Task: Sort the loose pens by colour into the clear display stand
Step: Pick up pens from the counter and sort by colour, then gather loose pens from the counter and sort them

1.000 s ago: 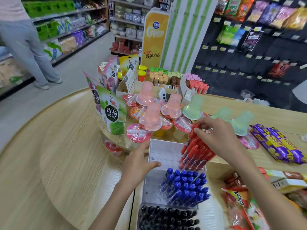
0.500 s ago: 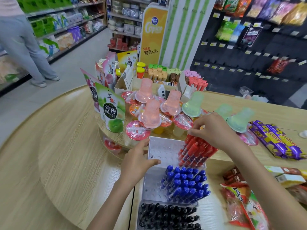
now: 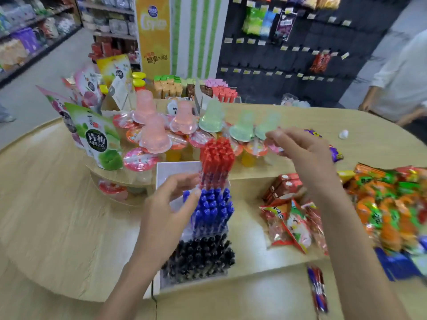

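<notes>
The clear display stand [image 3: 176, 168] sits on the wooden counter in three tiers. Red pens [image 3: 216, 157] fill the back tier, blue pens [image 3: 211, 211] the middle and black pens [image 3: 199, 257] the front. The stand's left half shows bare holes. My left hand [image 3: 169, 211] hovers at that left side, its fingers relaxed and reaching toward the red and blue pens, holding nothing. Off to the right of the red pens, my right hand [image 3: 302, 155] is raised with loosely curled fingers and nothing visible in it. The picture is motion-blurred.
Pink and green jelly cups [image 3: 184, 121] crowd a round wooden riser behind the stand. Snack packets [image 3: 295, 218] and orange bags [image 3: 390, 209] lie to the right. A wrapped pack [image 3: 317, 289] lies near the front edge. A person in white [image 3: 402, 84] stands at the far right.
My right hand has left the red pens and moved up and to the right. My left hand has come off the stand's left edge and lifted. The view has shifted right.
</notes>
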